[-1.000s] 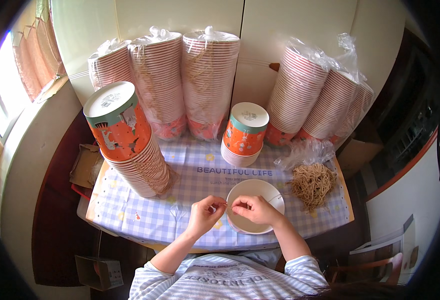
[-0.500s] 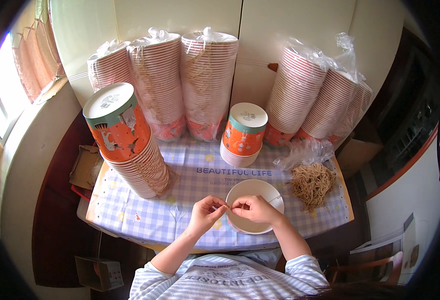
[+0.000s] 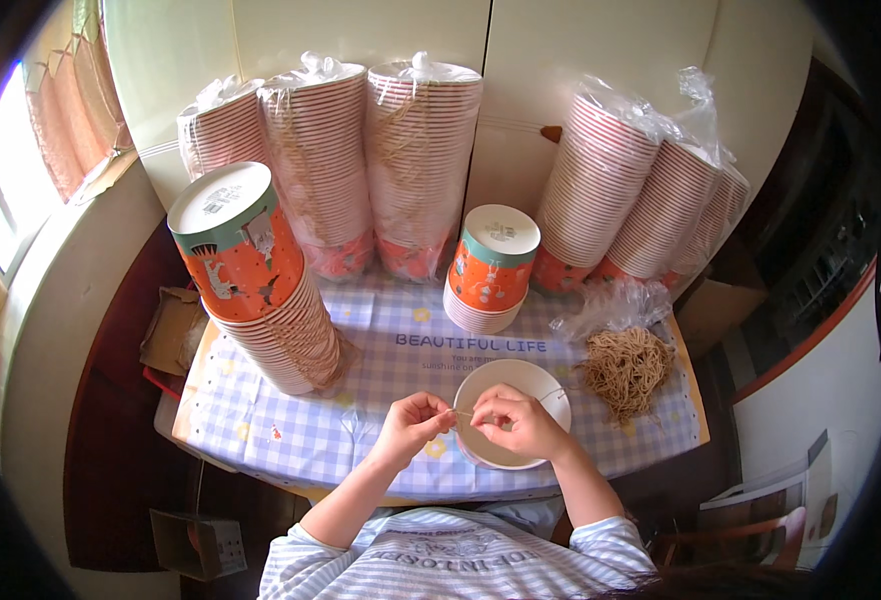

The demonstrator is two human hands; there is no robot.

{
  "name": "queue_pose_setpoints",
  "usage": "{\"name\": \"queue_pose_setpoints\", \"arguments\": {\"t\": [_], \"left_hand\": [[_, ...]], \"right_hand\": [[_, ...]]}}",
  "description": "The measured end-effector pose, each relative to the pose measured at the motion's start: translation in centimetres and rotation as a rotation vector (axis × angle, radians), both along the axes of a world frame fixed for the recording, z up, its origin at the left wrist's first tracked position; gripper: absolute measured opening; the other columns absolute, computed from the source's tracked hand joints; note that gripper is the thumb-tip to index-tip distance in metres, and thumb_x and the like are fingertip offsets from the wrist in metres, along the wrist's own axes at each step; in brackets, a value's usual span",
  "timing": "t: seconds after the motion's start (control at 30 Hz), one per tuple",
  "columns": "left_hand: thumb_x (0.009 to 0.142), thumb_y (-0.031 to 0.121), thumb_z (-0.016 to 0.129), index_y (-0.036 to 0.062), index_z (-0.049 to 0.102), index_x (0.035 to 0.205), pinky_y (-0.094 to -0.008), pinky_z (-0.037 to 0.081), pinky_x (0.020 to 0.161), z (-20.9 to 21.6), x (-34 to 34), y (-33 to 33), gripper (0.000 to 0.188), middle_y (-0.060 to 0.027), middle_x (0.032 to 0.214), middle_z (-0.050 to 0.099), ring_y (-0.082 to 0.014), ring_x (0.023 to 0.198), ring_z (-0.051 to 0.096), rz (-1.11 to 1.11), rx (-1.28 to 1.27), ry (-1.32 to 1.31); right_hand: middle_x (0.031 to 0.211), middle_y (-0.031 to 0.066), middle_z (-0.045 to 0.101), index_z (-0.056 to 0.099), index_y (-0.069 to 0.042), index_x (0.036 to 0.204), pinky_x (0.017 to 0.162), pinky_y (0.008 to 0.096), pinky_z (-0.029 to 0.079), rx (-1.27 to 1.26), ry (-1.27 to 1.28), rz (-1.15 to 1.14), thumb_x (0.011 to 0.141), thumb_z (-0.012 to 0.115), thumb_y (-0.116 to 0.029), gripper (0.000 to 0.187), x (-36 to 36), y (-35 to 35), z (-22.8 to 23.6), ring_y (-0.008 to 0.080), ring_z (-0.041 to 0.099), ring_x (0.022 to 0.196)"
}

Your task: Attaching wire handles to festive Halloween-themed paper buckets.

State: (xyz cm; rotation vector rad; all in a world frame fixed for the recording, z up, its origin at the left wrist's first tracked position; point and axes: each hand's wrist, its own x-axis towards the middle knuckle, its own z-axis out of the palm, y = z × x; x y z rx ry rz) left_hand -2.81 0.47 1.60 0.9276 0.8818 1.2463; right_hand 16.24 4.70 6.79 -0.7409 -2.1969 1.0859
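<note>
Upright near the table's front edge stands an open paper bucket (image 3: 545,447), its white inside showing. At its left rim my left hand (image 3: 413,425) pinches the end of a thin tan string (image 3: 463,413). The string runs a short way across to my right hand (image 3: 522,425), whose fingers are bent and closed on it above the bucket's mouth. Another bit of string or wire shows at the bucket's right rim; where it leads I cannot make out. To the right of the bucket lies a tangled heap of tan strings (image 3: 628,372).
Upside-down orange and green paper buckets stand in a tall stack (image 3: 245,270) at left and a short stack (image 3: 493,270) at centre back. Several bagged bucket stacks (image 3: 415,160) line the back. A crumpled plastic bag (image 3: 620,303) lies behind the strings on the checked tablecloth (image 3: 380,370).
My right hand has shifted slightly right and its fingers have lifted and curled, so a short length of string now shows between my hands. My left hand stays nearly still.
</note>
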Motion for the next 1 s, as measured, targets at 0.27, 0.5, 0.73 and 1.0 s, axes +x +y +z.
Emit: {"name": "queue_pose_setpoints", "arguments": {"t": [0.27, 0.5, 0.73, 1.0], "left_hand": [[0.079, 0.012, 0.064, 0.0054, 0.056, 0.081, -0.0178, 0.039, 0.055, -0.2, 0.1, -0.1, 0.010, -0.0033, 0.076, 0.062, -0.0062, 0.067, 0.055, -0.064, -0.105, -0.145], [0.080, 0.013, 0.063, 0.0046, 0.058, 0.086, -0.0179, 0.039, 0.056, -0.5, 0.1, -0.1, 0.011, -0.0009, 0.078, 0.061, -0.0060, 0.069, 0.054, -0.121, -0.085, -0.157], [0.078, 0.010, 0.063, 0.0037, 0.058, 0.091, -0.0174, 0.039, 0.058, 0.0, -0.7, -0.3, 0.015, -0.0012, 0.079, 0.061, -0.0062, 0.071, 0.054, -0.119, -0.124, -0.141], [0.079, 0.005, 0.060, 0.0026, 0.056, 0.093, -0.0212, 0.042, 0.070, -0.4, -1.1, -0.3, 0.015, -0.0039, 0.086, 0.060, -0.0103, 0.081, 0.056, -0.089, 0.009, -0.244]], "right_hand": [[0.094, 0.0076, 0.058, 0.063, -0.005, 0.094, 0.064, 0.0304, 0.050, 0.337, -0.170, -0.127, 0.075, 0.058, -0.006, 0.019, -0.4, -0.1, -1.7, 0.0203, 0.059, 0.081], [0.089, 0.0082, 0.059, 0.061, -0.004, 0.087, 0.069, 0.0327, 0.047, 0.084, -0.179, -0.042, 0.074, 0.060, -0.011, 0.015, -1.0, -0.1, -1.3, 0.0240, 0.059, 0.081], [0.081, 0.0048, 0.060, 0.062, -0.004, 0.087, 0.056, 0.0249, 0.046, 0.150, -0.126, -0.138, 0.074, 0.062, -0.007, 0.014, -0.7, -0.4, -0.6, 0.0140, 0.056, 0.065], [0.080, 0.0054, 0.060, 0.062, -0.005, 0.084, 0.057, 0.0264, 0.046, 0.065, 0.042, -0.197, 0.075, 0.062, -0.009, 0.010, 0.2, -0.4, 1.1, 0.0163, 0.058, 0.066]]}}
